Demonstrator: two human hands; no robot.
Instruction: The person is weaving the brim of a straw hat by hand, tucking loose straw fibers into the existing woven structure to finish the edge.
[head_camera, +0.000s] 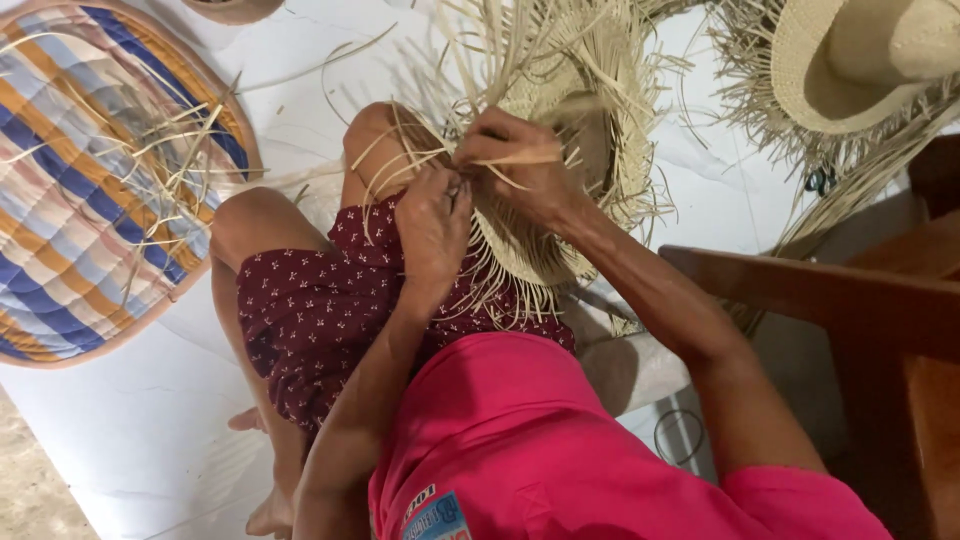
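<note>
Straw hat, half woven, rests on the person's knee. Left hand and right hand each pinch loose straw strands at its brim, beside a striped cushion.

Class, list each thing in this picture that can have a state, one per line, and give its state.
Left hand: closed, pinching straw strands.
Right hand: closed on strands at the hat's edge.
Unfinished straw hat: on the lap, brim edge loose and unwoven.
Second straw hat: lying on the floor, fringe untrimmed.
Striped cushion: flat on the floor, loose strands on it.
</note>
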